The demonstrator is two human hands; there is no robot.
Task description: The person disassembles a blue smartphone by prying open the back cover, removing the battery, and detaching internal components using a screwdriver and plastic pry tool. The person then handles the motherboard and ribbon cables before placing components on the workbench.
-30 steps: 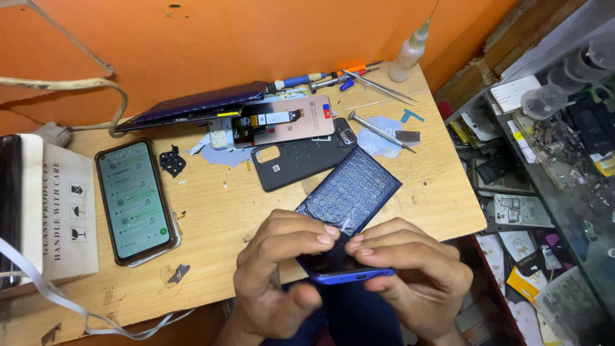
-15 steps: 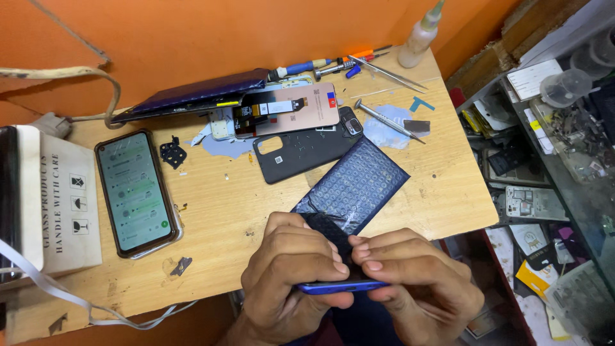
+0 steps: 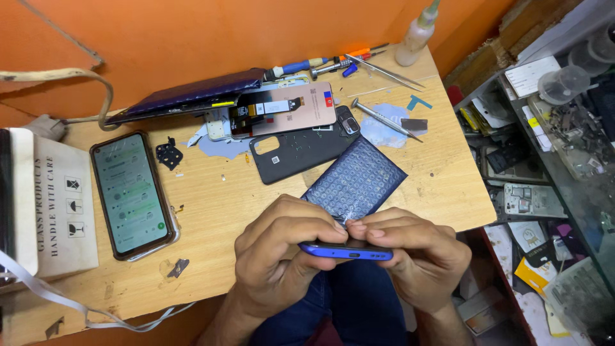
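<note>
lit phone (image 3: 131,194) on bench (image 3: 211,263) | white box (image 3: 54,205) just left of phone | black back cover (image 3: 301,148) right of phone | screwdriver (image 3: 384,120) beyond cover | glue bottle (image 3: 418,32) far-right of phone

phone (image 3: 346,250): we see blue
film (image 3: 354,181): dark, dotted with bubbles
cover (image 3: 301,151): black
wall (image 3: 192,38): orange
table (image 3: 211,211): we see pale wood

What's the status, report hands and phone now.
Left hand and right hand both grip blue slim phone edge-on. Dark bubble-textured sheet lies just behind, nothing blocking.
</note>
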